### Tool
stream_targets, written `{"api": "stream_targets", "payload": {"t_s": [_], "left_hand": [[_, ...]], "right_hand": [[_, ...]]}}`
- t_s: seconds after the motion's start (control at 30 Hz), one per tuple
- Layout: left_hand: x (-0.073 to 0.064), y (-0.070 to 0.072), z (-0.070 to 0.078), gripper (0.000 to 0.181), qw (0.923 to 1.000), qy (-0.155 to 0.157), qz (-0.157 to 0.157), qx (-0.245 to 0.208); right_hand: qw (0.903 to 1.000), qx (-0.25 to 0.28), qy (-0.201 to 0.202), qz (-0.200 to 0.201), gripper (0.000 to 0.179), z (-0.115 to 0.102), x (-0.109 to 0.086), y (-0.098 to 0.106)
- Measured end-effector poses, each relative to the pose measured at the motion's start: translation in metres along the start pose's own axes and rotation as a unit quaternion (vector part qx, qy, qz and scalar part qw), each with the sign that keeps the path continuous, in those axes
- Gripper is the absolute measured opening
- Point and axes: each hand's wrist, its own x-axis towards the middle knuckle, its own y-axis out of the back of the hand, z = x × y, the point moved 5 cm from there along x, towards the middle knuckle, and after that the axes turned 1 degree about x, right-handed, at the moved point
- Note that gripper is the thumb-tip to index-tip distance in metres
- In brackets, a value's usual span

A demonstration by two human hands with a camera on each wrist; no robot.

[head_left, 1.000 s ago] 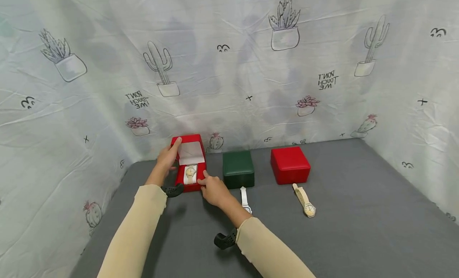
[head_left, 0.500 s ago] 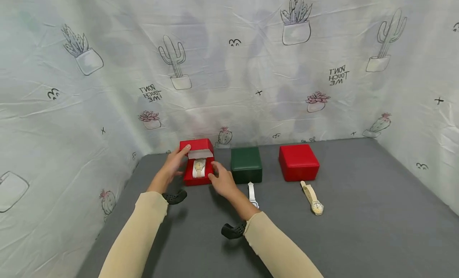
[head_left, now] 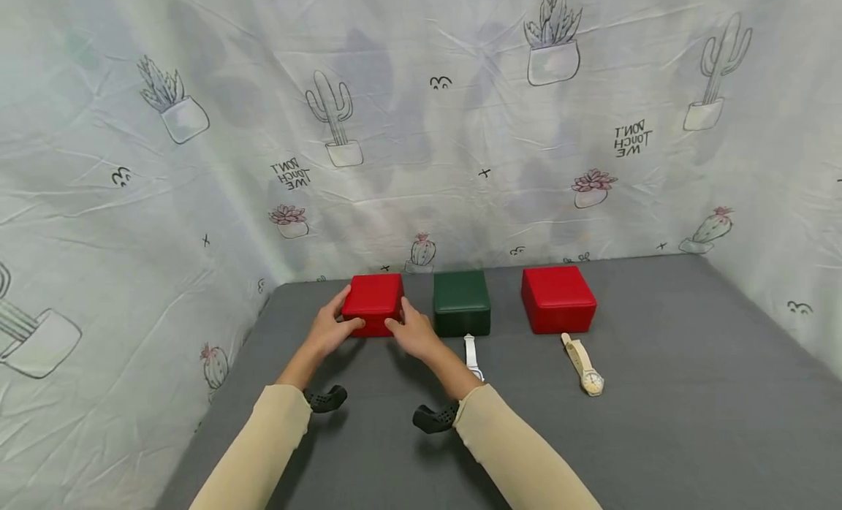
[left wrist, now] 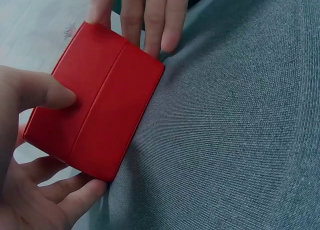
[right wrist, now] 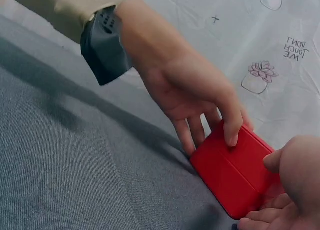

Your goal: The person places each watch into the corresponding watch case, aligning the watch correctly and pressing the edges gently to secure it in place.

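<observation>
A red watch box (head_left: 373, 294), its lid down, sits at the left of the row on the grey table. My left hand (head_left: 327, 333) grips its left side; the thumb presses the front face, plain in the left wrist view on the red box (left wrist: 107, 100). From the right side my right hand (head_left: 419, 336) holds the same box, thumb at the front and fingers along the side. The watch inside is hidden by the lid. Close to my right wrist lies a white-strapped watch (head_left: 471, 356), partly covered by the forearm.
Beside the held box stands a green box (head_left: 463, 302), closed. Farther right is a second closed red box (head_left: 559, 298), with a cream-strapped watch (head_left: 583, 365) lying in front. A printed cloth (head_left: 395, 166) hangs behind the table (head_left: 658, 393).
The left red box's lid has come down over the watch inside. My left thumb has moved to the front face, and my right hand stays at the right side. The head view has shifted.
</observation>
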Motion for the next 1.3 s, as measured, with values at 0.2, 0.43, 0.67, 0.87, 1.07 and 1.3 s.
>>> {"api": "stream_targets", "payload": {"t_s": [0.2,0.43,0.67,0.87,1.07,1.3], "left_hand": [[0.001,-0.003,0.001,0.081,0.9999,0.006,-0.009,0.008],[0.002,0.002,0.013,0.085,0.9983,0.008,-0.024,0.052],[-0.002,0.002,0.067,0.08,0.9869,-0.092,0.003,0.133],[-0.002,-0.027,0.107,0.073,0.973,-0.179,-0.029,0.143],[0.007,-0.062,0.122,0.071,0.9687,-0.195,-0.07,0.137],[0.017,-0.096,0.123,0.071,0.9737,-0.168,-0.106,0.111]], "right_hand": [[1.0,-0.008,0.0,-0.001,0.059,-0.001,-0.001,0.005],[0.999,0.026,0.034,0.015,0.058,-0.012,-0.011,0.022],[0.9898,0.023,0.105,0.093,0.048,-0.026,-0.029,0.078],[0.9758,0.027,0.141,0.165,0.038,-0.014,-0.044,0.128],[0.9738,0.006,0.125,0.19,0.038,0.006,-0.05,0.152],[0.9827,-0.03,0.049,0.176,0.046,0.037,-0.045,0.148]]}}
